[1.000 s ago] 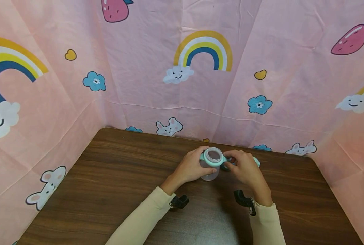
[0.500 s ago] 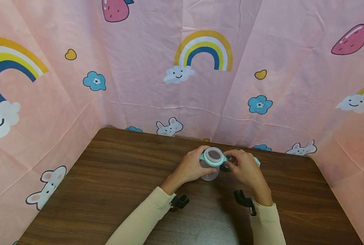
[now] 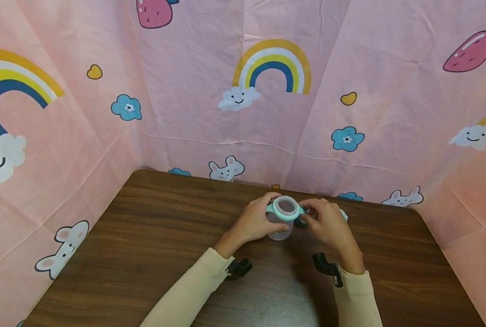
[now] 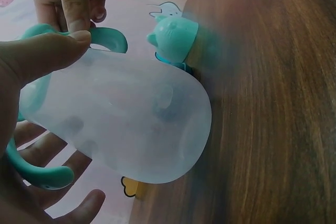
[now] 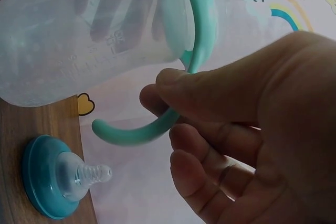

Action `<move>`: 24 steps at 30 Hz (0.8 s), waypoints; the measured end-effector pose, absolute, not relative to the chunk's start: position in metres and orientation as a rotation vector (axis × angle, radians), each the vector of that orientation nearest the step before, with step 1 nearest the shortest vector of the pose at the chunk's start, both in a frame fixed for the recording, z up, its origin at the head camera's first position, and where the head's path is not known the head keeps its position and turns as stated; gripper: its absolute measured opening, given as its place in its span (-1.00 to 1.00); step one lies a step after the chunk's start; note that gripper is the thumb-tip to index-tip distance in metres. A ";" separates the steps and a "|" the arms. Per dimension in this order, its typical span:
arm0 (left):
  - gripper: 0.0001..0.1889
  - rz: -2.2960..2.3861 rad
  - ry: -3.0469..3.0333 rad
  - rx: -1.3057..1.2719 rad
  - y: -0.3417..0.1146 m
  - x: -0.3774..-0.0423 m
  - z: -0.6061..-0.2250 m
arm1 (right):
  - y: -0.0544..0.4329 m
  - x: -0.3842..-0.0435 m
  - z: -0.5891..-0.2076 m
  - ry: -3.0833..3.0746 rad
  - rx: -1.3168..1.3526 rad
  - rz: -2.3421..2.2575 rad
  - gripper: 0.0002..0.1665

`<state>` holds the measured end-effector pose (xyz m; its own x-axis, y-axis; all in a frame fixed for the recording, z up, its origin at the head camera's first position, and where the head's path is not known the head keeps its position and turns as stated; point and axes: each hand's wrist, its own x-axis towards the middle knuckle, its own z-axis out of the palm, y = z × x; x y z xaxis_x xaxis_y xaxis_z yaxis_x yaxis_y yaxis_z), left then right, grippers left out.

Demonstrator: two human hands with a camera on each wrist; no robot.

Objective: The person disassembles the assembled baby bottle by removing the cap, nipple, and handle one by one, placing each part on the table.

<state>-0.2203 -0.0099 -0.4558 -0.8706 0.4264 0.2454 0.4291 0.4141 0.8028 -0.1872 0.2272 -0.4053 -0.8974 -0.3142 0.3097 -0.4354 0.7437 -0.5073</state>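
Observation:
A translucent baby bottle (image 4: 142, 114) stands upright near the table's back edge, its mouth uncovered. Round its neck sits a mint-green handle ring (image 3: 285, 213) with two curved side handles. My left hand (image 3: 253, 220) grips the bottle from the left, thumb in front and fingers behind. On the other side, my right hand (image 3: 328, 222) pinches the right handle (image 5: 131, 134) between thumb and index finger. Beyond the right handle, a teal collar (image 5: 31, 182) with a clear nipple (image 5: 94, 174) rests on the table, mostly hidden by the right hand in the head view.
A mint-green animal-shaped cap (image 4: 176, 38) stands on the table to the right of the bottle, partly behind my right hand in the head view. The brown wooden table (image 3: 165, 227) ends at a pink patterned cloth (image 3: 185, 91) at the back and sides.

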 end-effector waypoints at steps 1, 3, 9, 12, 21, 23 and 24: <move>-0.10 -1.500 -2.635 -0.800 -0.010 -0.221 -0.456 | 0.227 -0.187 -0.405 -2.740 0.592 0.873 -0.71; -0.09 -1.506 -2.628 -0.805 -0.010 -0.221 -0.456 | 0.227 -0.187 -0.404 -2.742 0.588 0.876 -0.71; -0.09 -1.514 -2.628 -0.803 -0.011 -0.221 -0.456 | 0.227 -0.186 -0.403 -2.743 0.581 0.874 -0.71; -0.10 -1.508 -2.631 -0.799 -0.010 -0.221 -0.456 | 0.227 -0.186 -0.403 -2.736 0.579 0.877 -0.71; -0.08 -1.515 -2.619 -0.804 -0.010 -0.221 -0.457 | 0.227 -0.187 -0.404 -2.716 0.571 0.876 -0.70; -0.07 -1.516 -2.618 -0.806 -0.010 -0.221 -0.457 | 0.227 -0.187 -0.404 -2.714 0.569 0.874 -0.70; -0.07 -1.517 -2.616 -0.806 -0.010 -0.221 -0.457 | 0.227 -0.187 -0.404 -2.715 0.568 0.873 -0.71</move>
